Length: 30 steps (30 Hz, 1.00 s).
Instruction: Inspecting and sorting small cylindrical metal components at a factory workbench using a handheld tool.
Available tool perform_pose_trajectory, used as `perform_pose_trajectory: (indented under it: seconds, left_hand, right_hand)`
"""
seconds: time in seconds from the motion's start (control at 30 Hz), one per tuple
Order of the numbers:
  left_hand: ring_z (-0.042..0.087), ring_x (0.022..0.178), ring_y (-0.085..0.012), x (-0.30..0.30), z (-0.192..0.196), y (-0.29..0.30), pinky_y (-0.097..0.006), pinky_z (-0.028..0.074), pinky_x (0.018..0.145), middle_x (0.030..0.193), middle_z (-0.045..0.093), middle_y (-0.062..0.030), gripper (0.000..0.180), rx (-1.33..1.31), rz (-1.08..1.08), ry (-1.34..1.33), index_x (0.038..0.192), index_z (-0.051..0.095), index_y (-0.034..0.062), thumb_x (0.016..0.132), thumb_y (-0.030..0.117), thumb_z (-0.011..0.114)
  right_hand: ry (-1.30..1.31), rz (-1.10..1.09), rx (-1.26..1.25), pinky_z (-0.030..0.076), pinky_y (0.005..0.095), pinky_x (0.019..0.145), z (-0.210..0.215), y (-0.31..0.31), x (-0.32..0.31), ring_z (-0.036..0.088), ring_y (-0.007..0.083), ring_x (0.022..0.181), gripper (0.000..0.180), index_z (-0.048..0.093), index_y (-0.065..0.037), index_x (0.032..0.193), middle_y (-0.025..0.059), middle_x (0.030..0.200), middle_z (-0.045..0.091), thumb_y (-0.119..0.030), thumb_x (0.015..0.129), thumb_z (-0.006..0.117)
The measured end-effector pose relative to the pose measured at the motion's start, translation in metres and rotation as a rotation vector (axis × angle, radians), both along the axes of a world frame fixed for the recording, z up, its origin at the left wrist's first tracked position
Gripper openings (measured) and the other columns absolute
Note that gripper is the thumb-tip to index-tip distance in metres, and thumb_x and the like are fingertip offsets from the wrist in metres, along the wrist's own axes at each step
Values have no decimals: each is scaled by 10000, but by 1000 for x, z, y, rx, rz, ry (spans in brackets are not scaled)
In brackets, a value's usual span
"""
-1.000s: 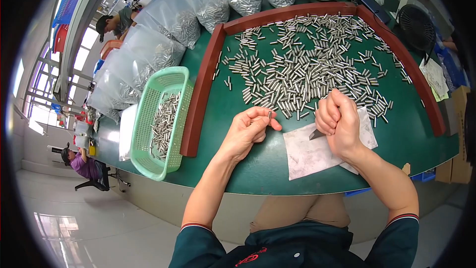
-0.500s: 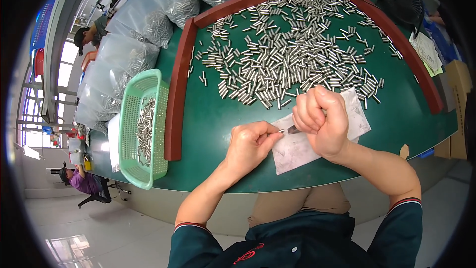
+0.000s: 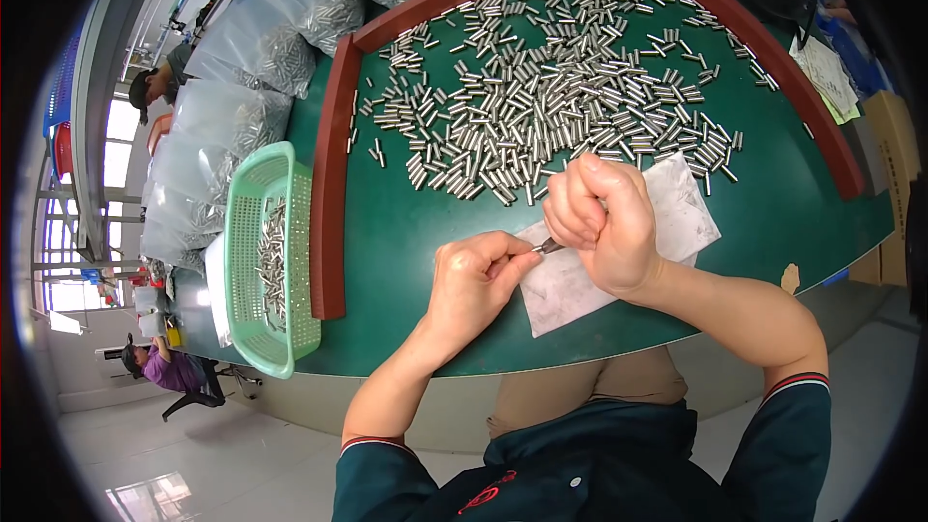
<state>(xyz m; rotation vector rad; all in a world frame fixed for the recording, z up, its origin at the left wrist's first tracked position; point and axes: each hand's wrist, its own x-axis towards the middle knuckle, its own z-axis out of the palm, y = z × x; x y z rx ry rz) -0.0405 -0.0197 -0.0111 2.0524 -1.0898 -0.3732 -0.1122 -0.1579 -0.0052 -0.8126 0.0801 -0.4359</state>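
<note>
One small metal pin (image 3: 537, 249) pinched in left hand (image 3: 474, 275); right hand (image 3: 607, 227) fisted round dark tool (image 3: 552, 245); shiny cylinders (image 3: 532, 116) scattered beyond.

Bright windows (image 3: 121, 123) at left – a black chair (image 3: 199, 398) on pale, glossy floor (image 3: 232, 456).

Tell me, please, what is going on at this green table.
The left hand pinches a small metal pin; the right hand grips a dark tool, its tip close to the pin, above a smudged white sheet. Many loose pins lie within a red frame, and more sit in the light-green perforated basket at left.
</note>
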Motion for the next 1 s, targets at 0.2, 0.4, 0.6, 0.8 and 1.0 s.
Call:
perform_pose_trajectory:
  seconds: [0.2,0.4,0.6,0.8,1.0]
  left_hand:
    - [414,408,-132,0,0,1,-262,336,395,507,494,-72,88,5,-1,3,690,603,-1,667,40,677]
    - [430,416,-138,0,-1,1,-264,343,399,519,507,-74,86,5,0,-7,688,602,3,668,42,676]
    - [466,436,-144,2,-3,0,-262,371,417,547,537,-79,82,-11,-9,10,687,602,5,672,44,672]
    - [479,455,-130,1,2,0,-250,380,430,555,543,-67,85,-27,-15,-11,700,591,-2,688,44,661]
    - [292,475,-26,35,3,20,-169,251,433,712,501,-36,97,-452,48,1118,891,504,39,860,131,502]
  right_hand:
    - [-7,-2,2,184,230,376,1,1,0,184,80,383,391,268,-106,503,-2,433,269,-217,876,305]
    - [-6,10,-5,186,230,376,0,1,0,185,80,384,397,267,-107,499,-4,432,270,-220,878,303]
    - [3,13,-38,186,230,377,-1,3,2,185,79,388,397,273,-104,499,-1,432,276,-221,876,310]
    - [-20,-9,-97,189,229,383,1,2,2,182,78,393,392,276,-100,502,1,432,278,-211,876,311]
    - [-29,59,-33,203,223,398,0,-3,-4,238,79,410,404,276,-80,489,6,437,296,-193,874,330]
